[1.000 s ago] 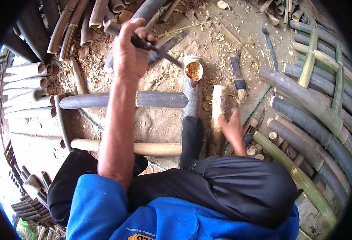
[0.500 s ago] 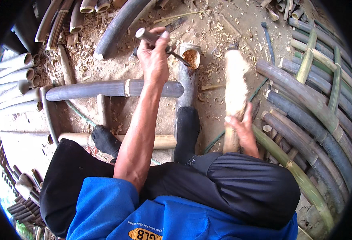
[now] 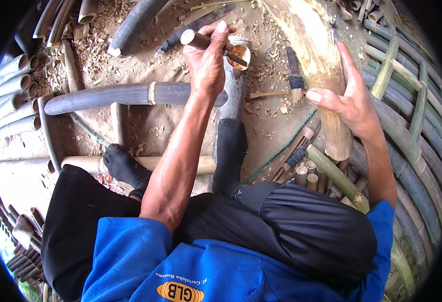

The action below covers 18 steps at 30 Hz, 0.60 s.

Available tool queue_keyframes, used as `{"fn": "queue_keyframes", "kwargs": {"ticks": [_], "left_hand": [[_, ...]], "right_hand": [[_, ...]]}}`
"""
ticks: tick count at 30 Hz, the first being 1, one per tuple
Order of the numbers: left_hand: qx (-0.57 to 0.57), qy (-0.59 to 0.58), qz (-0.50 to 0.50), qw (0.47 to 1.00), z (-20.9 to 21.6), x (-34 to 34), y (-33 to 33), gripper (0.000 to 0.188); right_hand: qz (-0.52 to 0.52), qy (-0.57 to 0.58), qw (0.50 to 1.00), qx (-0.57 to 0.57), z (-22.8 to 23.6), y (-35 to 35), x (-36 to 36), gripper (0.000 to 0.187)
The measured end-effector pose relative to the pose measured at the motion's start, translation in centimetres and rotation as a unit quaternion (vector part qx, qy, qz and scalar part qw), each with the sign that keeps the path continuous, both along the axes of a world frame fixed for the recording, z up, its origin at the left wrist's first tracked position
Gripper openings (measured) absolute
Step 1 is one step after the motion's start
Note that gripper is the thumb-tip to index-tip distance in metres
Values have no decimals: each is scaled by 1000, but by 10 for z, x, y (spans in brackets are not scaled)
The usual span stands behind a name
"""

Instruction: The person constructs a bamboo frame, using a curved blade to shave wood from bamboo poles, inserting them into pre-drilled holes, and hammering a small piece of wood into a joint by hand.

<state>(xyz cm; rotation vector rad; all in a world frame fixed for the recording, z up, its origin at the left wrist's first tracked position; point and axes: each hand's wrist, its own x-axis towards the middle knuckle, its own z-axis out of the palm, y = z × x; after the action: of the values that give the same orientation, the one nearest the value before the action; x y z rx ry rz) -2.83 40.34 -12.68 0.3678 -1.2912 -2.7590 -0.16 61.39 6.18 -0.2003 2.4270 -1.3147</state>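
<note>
My left hand (image 3: 208, 68) is closed around the round wooden handle of a chisel (image 3: 195, 39). Its dark metal blade reaches into the hollow end of a grey bamboo pole (image 3: 234, 93), where brown shavings show. My right hand (image 3: 354, 105) grips the narrow lower part of a thick, pale wooden mallet (image 3: 316, 48), raised off to the right of the pole. Its upper part is frayed and slightly blurred. A second bamboo pole (image 3: 110, 102) lies crosswise, its right end meeting the first beneath my left forearm.
A knife with a black-wrapped handle (image 3: 294, 75) lies between pole and mallet. Another dark blade (image 3: 196, 27) rests beyond my left hand. Bamboo racks (image 3: 407, 108) fill the right side, cut bamboo tubes (image 3: 17, 83) the left. Wood chips litter the ground. My socked foot (image 3: 125, 163) is at lower left.
My right hand has lifted the mallet up and to the right, exposing the knife on the ground. My left hand with the chisel has shifted slightly right in the picture.
</note>
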Motion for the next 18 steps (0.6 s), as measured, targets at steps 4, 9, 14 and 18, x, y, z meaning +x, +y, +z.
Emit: {"fn": "queue_keyframes", "kwargs": {"ticks": [4, 9, 14, 18], "left_hand": [[12, 14, -41, 999, 4, -5, 1, 15], [-2, 10, -61, 998, 5, -3, -5, 9], [15, 16, -26, 999, 10, -2, 4, 16], [33, 12, -9, 999, 10, 0, 6, 14]], "right_hand": [[60, 57, 994, 70, 10, -10, -24, 104], [102, 146, 974, 139, 39, -73, -35, 96], [276, 178, 937, 118, 29, -43, -76, 106], [305, 173, 934, 68, 27, -55, -80, 104]]}}
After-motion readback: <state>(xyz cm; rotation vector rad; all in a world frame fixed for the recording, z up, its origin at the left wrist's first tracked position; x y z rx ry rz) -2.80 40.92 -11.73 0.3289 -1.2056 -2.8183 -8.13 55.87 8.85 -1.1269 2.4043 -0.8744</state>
